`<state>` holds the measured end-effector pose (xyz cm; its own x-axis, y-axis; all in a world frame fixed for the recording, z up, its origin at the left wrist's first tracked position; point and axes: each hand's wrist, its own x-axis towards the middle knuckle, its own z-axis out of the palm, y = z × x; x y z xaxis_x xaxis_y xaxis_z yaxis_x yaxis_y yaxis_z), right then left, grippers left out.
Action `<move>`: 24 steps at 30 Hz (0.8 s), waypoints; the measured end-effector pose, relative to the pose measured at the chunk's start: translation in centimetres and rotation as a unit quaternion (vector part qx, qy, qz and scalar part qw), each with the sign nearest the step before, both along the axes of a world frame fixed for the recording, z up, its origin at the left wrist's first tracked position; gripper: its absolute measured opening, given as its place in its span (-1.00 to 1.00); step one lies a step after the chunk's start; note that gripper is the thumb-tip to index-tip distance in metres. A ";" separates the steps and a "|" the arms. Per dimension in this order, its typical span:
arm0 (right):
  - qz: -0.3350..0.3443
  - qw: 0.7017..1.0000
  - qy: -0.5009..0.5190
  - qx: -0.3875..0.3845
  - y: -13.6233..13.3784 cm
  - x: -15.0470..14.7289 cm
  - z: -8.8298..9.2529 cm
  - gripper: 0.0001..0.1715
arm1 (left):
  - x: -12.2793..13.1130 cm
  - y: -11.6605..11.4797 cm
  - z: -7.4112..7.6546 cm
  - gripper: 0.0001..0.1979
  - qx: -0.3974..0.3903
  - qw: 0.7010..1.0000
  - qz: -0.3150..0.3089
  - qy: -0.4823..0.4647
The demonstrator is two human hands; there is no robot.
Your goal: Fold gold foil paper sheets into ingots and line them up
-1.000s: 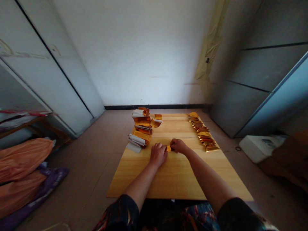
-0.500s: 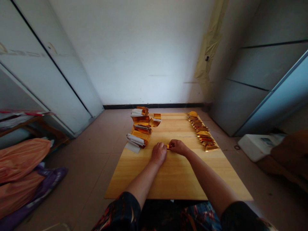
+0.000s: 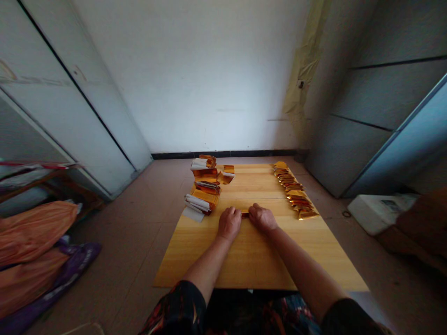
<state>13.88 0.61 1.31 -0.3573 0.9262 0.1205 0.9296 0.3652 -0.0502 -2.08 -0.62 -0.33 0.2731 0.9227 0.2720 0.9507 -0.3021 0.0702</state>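
A small piece of gold foil paper (image 3: pixel 245 214) lies between my two hands, low over the middle of the wooden table (image 3: pixel 258 260). My left hand (image 3: pixel 229 222) is closed on its left end, and my right hand (image 3: pixel 261 217) is closed on its right end. Both hands hide most of the paper. Stacks of gold foil paper with pale backs (image 3: pixel 204 193) stand at the table's left side. Along the right edge runs a row of folded gold foil pieces (image 3: pixel 293 190). Two loose gold sheets (image 3: pixel 228 173) lie beside the left stacks.
A white wall (image 3: pixel 216 83) rises behind the table. Pale cabinets (image 3: pixel 94 102) stand at left, a grey cabinet (image 3: pixel 363 97) at right. Orange cloth and a purple bag (image 3: pixel 80 260) lie at lower left. A white box (image 3: pixel 370 211) sits on the floor at right.
My right hand has turned and settled lower over the paper's right end, with its fingers closer to the table. My left hand has stayed almost in place. The view has shifted slightly.
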 end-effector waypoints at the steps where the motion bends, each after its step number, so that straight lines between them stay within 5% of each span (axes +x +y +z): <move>1: -0.002 1.000 0.000 0.005 -0.1 -0.3 -0.1 -0.71 | 0.0 0.0 0.0 -0.76 0.002 1.000 0.007 -0.012; 24: -0.039 0.999 0.016 0.034 -1.0 -1.3 -0.6 -0.77 | -0.4 0.2 0.1 -0.76 -0.016 0.997 0.009 -0.071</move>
